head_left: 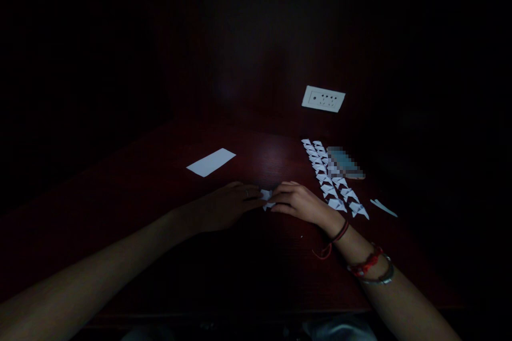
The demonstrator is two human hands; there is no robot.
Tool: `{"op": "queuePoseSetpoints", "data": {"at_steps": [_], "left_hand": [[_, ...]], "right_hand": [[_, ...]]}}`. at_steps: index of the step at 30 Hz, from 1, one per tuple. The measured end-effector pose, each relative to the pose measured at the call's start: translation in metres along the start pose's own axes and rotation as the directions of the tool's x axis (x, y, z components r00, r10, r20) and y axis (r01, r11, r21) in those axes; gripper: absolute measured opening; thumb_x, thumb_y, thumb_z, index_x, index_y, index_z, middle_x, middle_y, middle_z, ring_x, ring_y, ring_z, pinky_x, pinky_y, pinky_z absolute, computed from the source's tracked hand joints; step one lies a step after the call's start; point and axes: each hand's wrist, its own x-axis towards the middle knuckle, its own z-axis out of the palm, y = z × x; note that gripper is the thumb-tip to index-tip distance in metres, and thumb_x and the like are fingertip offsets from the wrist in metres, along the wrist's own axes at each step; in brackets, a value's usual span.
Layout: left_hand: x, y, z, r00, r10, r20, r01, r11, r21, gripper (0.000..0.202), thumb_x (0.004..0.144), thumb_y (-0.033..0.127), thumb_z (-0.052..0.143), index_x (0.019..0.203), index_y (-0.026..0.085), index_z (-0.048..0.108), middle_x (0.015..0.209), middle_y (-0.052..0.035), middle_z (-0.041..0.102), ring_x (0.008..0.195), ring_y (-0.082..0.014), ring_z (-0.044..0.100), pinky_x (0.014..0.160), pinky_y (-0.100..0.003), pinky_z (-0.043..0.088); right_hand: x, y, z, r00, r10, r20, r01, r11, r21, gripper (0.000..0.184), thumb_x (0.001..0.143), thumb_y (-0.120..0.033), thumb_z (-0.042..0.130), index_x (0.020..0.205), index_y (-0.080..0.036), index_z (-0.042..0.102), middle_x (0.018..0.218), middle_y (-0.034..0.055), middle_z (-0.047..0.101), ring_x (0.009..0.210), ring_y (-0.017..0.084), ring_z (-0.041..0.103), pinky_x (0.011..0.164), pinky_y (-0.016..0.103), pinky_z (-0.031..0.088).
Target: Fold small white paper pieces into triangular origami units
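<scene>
On a dark reddish table (140, 208), my left hand (226, 205) and my right hand (298, 201) meet at a small folded piece of white paper (266, 198). The fingertips of both hands pinch it against the table top. My right wrist wears red string bracelets and a bangle. To the right of my right hand lie two rows of several small folded white paper pieces (334, 181).
A flat white paper slip (211, 162) lies at the left of the middle. A phone (344, 163) rests beside the folded pieces, and a thin white scrap (384, 207) lies further right. A white wall socket (323, 98) sits on the dark back panel.
</scene>
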Motion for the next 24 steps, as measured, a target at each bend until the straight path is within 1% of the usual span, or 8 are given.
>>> {"op": "queuePoseSetpoints", "data": {"at_steps": [3, 8, 11, 13, 16, 17, 20, 24], "left_hand": [[-0.001, 0.001, 0.000, 1.000, -0.012, 0.027, 0.013, 1.000, -0.019, 0.056, 0.073, 0.000, 0.042, 0.123, 0.025, 0.037, 0.130, -0.0041, 0.036, 0.122, -0.0226, 0.026, 0.096, -0.040, 0.024], [-0.003, -0.003, 0.004, 0.999, -0.024, 0.024, 0.025, 0.997, -0.066, 0.065, 0.068, -0.005, 0.039, 0.124, 0.028, 0.034, 0.132, 0.0005, 0.033, 0.123, -0.0204, 0.022, 0.095, -0.037, 0.026], [-0.002, 0.000, 0.005, 0.998, -0.057, 0.037, 0.059, 0.996, -0.064, 0.062, 0.070, -0.003, 0.039, 0.123, 0.029, 0.037, 0.133, 0.0009, 0.032, 0.123, -0.0217, 0.022, 0.096, -0.039, 0.025], [-0.001, 0.003, 0.005, 0.995, -0.093, 0.018, 0.094, 0.993, -0.072, 0.054, 0.072, 0.001, 0.041, 0.121, 0.026, 0.040, 0.132, -0.0011, 0.033, 0.120, -0.0217, 0.028, 0.096, -0.039, 0.025], [-0.001, 0.008, 0.004, 0.990, -0.141, -0.005, 0.139, 0.983, -0.118, 0.046, 0.076, 0.005, 0.040, 0.119, 0.023, 0.044, 0.127, -0.0021, 0.040, 0.113, -0.0184, 0.039, 0.095, -0.033, 0.029], [-0.001, 0.009, 0.003, 0.989, -0.148, -0.004, 0.146, 0.980, -0.135, 0.047, 0.077, 0.005, 0.039, 0.119, 0.023, 0.043, 0.127, -0.0017, 0.041, 0.112, -0.0171, 0.040, 0.094, -0.031, 0.030], [-0.001, 0.012, 0.000, 0.987, -0.160, 0.005, 0.159, 0.973, -0.169, 0.048, 0.079, 0.009, 0.038, 0.125, 0.024, 0.035, 0.127, -0.0009, 0.041, 0.112, -0.0162, 0.041, 0.093, -0.030, 0.032], [-0.001, 0.015, -0.005, 0.984, -0.176, -0.001, 0.173, 0.969, -0.178, 0.045, 0.080, 0.012, 0.039, 0.124, 0.024, 0.037, 0.123, -0.0022, 0.045, 0.107, -0.0182, 0.045, 0.091, -0.032, 0.034]], "right_hand": [[0.001, -0.001, 0.001, 1.000, 0.008, 0.004, -0.008, 1.000, -0.018, 0.025, 0.084, -0.031, 0.041, 0.089, -0.016, 0.060, 0.084, 0.0044, 0.057, 0.082, 0.013, 0.050, 0.077, 0.028, 0.036], [0.010, -0.001, 0.008, 0.997, 0.069, -0.036, -0.070, 0.997, -0.026, 0.024, 0.086, -0.027, 0.036, 0.082, -0.013, 0.055, 0.078, 0.0055, 0.054, 0.074, 0.012, 0.049, 0.070, 0.025, 0.038], [0.017, 0.000, 0.012, 0.995, 0.097, -0.036, -0.097, 0.995, -0.016, 0.024, 0.087, -0.027, 0.034, 0.080, -0.013, 0.053, 0.076, 0.0052, 0.053, 0.070, 0.012, 0.048, 0.066, 0.023, 0.038], [0.019, 0.001, 0.013, 0.993, 0.119, -0.023, -0.119, 0.993, -0.006, 0.024, 0.087, -0.027, 0.034, 0.080, -0.013, 0.052, 0.076, 0.0045, 0.052, 0.066, 0.010, 0.048, 0.062, 0.022, 0.038], [0.021, 0.001, 0.012, 0.990, 0.141, -0.008, -0.141, 0.990, -0.001, 0.022, 0.087, -0.026, 0.035, 0.080, -0.013, 0.051, 0.076, 0.0038, 0.051, 0.064, 0.009, 0.047, 0.059, 0.021, 0.037], [0.021, 0.001, 0.012, 0.990, 0.143, -0.004, -0.143, 0.990, -0.004, 0.022, 0.087, -0.026, 0.035, 0.080, -0.013, 0.051, 0.075, 0.0037, 0.051, 0.064, 0.009, 0.047, 0.060, 0.021, 0.037], [0.023, 0.000, 0.012, 0.988, 0.155, -0.001, -0.155, 0.988, -0.011, 0.022, 0.086, -0.026, 0.036, 0.079, -0.013, 0.051, 0.074, 0.0036, 0.051, 0.063, 0.009, 0.047, 0.059, 0.021, 0.036], [0.025, 0.000, 0.011, 0.987, 0.160, -0.006, -0.160, 0.987, 0.011, 0.020, 0.086, -0.026, 0.038, 0.078, -0.013, 0.051, 0.075, 0.0036, 0.051, 0.063, 0.009, 0.047, 0.059, 0.021, 0.036]]}}
